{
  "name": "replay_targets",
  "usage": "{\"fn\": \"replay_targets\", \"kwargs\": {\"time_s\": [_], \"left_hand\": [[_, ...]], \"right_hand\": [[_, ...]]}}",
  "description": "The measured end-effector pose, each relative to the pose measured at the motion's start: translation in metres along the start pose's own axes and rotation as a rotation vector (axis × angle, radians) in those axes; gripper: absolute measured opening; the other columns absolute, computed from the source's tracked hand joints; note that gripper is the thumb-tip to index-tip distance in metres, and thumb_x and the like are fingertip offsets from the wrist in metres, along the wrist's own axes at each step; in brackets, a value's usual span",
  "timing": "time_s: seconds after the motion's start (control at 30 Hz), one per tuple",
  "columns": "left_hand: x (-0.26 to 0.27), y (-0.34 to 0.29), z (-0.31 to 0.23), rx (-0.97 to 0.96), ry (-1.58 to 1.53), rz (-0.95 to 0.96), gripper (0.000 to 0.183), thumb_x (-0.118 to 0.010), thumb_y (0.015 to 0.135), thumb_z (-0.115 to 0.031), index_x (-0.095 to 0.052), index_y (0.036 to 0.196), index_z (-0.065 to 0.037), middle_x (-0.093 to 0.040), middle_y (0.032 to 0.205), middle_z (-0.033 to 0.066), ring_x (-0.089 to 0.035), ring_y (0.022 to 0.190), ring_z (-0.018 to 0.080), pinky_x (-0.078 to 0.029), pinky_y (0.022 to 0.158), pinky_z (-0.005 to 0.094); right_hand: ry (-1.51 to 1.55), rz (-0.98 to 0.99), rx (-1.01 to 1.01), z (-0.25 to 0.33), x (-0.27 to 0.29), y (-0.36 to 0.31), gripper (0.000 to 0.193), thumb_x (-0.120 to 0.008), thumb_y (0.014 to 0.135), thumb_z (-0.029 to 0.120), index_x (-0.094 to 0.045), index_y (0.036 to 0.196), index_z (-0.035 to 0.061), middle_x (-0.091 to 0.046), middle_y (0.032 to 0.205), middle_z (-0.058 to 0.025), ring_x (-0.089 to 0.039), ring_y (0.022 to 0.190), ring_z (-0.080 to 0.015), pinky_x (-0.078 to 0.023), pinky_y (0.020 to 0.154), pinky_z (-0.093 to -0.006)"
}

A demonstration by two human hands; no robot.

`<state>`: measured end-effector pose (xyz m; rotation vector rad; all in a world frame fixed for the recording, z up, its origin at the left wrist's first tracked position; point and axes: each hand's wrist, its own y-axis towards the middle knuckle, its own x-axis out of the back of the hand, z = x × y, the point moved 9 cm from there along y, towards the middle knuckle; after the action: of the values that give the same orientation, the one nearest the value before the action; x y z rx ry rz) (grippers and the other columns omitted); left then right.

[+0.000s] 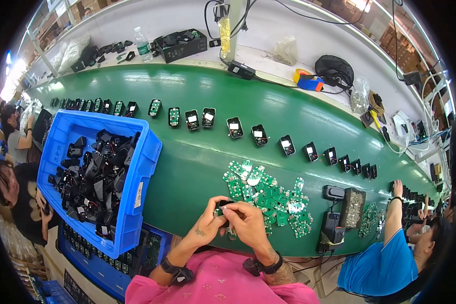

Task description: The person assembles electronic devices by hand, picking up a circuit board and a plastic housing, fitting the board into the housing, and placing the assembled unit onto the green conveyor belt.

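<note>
My left hand (pixel 206 222) and right hand (pixel 247 221) pinch a black case (pixel 224 203) by the worktop's (pixel 187 177) near edge, circuit boards (pixel 274 198) past my right.

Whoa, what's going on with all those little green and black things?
The person in pink holds a small black casing in the left hand, and the right hand touches it. A heap of green circuit boards lies just beyond. More black parts fill a blue bin at the left, and a row of open casings stretches along the green table.
</note>
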<state>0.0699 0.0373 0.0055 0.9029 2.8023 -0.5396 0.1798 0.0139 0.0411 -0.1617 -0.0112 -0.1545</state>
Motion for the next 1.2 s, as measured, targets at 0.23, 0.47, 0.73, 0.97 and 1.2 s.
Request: {"fn": "replay_targets", "kwargs": {"time_s": [0.23, 0.47, 0.73, 0.97, 1.2], "left_hand": [[0.003, -0.01, -0.03, -0.197, 0.093, -0.123, 0.045, -0.046, 0.093, -0.004, -0.035, 0.137, -0.004, -0.055, 0.099, 0.0088, -0.055, 0.072, 0.0114, -0.048, 0.06, 0.0256], [-0.001, -0.026, -0.066, -0.287, 0.332, -0.028, 0.051, -0.051, 0.09, -0.002, -0.035, 0.139, -0.002, -0.055, 0.112, 0.0158, -0.06, 0.089, 0.0224, -0.05, 0.082, 0.0345], [-0.019, -0.034, -0.091, -0.46, 0.497, 0.082, 0.056, -0.054, 0.086, 0.001, -0.035, 0.139, -0.002, -0.049, 0.123, 0.0207, -0.056, 0.108, 0.0341, -0.045, 0.097, 0.0391], [-0.021, -0.036, -0.09, -0.463, 0.559, 0.092, 0.056, -0.053, 0.085, 0.002, -0.036, 0.138, -0.003, -0.052, 0.124, 0.0188, -0.058, 0.106, 0.0299, -0.046, 0.094, 0.0389], [-0.019, -0.033, -0.075, -0.225, 0.437, 0.121, 0.056, -0.055, 0.088, 0.001, -0.036, 0.14, -0.003, -0.05, 0.127, 0.0221, -0.057, 0.111, 0.0359, -0.046, 0.096, 0.0415]], "right_hand": [[-0.24, -0.212, 0.311, 0.035, 0.007, -0.017, 0.008, -0.064, 0.092, 0.004, -0.068, 0.093, -0.0027, -0.064, 0.077, -0.0093, -0.06, 0.057, -0.0154, -0.045, 0.049, -0.0279], [-0.417, 0.136, 0.335, 0.08, 0.006, -0.011, 0.008, -0.07, 0.083, 0.007, -0.066, 0.081, -0.0001, -0.061, 0.068, -0.008, -0.056, 0.057, -0.0183, -0.04, 0.05, -0.0308], [-0.429, 0.312, 0.354, 0.086, 0.0, -0.013, 0.008, -0.071, 0.082, 0.008, -0.067, 0.079, 0.0012, -0.061, 0.066, -0.0078, -0.055, 0.055, -0.0195, -0.04, 0.049, -0.0319], [-0.428, 0.395, 0.179, 0.077, -0.001, -0.013, 0.012, -0.067, 0.085, 0.011, -0.065, 0.081, -0.0011, -0.063, 0.074, -0.0145, -0.06, 0.064, -0.0309, -0.046, 0.058, -0.0398], [-0.413, 0.441, 0.269, 0.076, -0.001, -0.014, 0.012, -0.066, 0.087, 0.011, -0.065, 0.084, -0.0009, -0.063, 0.074, -0.0153, -0.06, 0.067, -0.0318, -0.045, 0.06, -0.0398]]}}
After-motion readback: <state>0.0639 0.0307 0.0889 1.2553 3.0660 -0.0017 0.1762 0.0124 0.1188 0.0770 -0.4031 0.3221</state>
